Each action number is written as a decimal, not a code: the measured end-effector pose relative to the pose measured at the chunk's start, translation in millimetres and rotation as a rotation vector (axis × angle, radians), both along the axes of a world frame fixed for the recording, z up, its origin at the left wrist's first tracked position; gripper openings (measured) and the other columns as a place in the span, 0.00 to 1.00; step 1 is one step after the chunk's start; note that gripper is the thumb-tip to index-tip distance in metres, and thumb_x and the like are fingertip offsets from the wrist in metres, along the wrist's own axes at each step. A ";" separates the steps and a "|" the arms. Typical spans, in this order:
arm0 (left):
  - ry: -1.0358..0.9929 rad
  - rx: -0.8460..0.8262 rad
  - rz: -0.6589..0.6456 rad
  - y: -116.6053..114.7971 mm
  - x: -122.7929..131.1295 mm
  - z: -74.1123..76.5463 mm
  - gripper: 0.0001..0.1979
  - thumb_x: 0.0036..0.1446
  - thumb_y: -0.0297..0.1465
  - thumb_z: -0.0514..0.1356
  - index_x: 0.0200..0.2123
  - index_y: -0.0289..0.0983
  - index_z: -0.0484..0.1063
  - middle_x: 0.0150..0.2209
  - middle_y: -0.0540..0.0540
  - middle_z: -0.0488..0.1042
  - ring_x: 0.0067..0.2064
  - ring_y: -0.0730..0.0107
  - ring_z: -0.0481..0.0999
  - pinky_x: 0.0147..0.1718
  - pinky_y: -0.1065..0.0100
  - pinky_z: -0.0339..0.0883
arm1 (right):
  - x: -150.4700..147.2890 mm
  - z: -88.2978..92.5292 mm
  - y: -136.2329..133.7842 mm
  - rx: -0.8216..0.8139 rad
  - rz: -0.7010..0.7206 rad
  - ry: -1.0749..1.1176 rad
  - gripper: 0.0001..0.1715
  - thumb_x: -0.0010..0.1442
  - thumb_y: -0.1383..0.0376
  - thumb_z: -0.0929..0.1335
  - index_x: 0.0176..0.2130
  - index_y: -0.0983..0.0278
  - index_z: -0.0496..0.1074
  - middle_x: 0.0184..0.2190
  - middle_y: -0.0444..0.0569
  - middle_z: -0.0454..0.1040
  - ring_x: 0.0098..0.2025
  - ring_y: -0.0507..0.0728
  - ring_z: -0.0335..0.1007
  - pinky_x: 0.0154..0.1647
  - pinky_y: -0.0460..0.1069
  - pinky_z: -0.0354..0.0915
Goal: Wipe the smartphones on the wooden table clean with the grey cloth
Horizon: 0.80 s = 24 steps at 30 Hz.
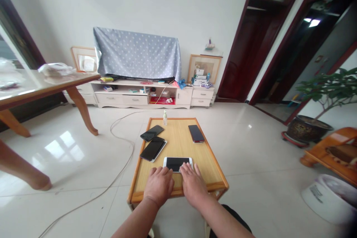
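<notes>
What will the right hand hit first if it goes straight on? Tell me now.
The white-framed smartphone lying on the low wooden table. The right hand's fingers already reach its lower edge and seem to touch it, though depth is hard to judge from this view.

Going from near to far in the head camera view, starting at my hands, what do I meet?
left hand and right hand → white-framed smartphone → dark smartphone → small plastic bottle → polka-dot blue cloth

Bright daylight glares in window-shaped patches off the glossy white floor tiles, while wide-angle distortion bends the picture's edges.
</notes>
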<state>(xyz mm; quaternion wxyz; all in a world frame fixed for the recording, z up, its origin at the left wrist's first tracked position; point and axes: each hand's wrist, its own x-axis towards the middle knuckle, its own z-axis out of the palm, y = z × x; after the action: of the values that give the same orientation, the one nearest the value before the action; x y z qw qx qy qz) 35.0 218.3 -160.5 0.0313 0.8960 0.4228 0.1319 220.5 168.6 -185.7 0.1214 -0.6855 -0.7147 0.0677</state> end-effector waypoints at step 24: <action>-0.025 0.002 -0.011 -0.6 1.7 -1.6 0.16 0.63 0.32 0.53 0.51 0.44 0.74 0.42 0.45 0.75 0.46 0.58 0.70 0.47 0.57 0.59 | -1.1 2.1 4.8 0.049 -0.108 0.025 0.28 0.70 0.65 0.56 0.66 0.63 0.62 0.68 0.54 0.59 0.71 0.61 0.48 0.72 0.63 0.33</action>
<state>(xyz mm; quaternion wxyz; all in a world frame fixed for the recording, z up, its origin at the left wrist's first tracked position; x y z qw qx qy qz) 36.7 217.6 -162.1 0.0362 0.8967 0.4173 0.1432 219.4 173.4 -183.7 0.1505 -0.7189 -0.6766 0.0518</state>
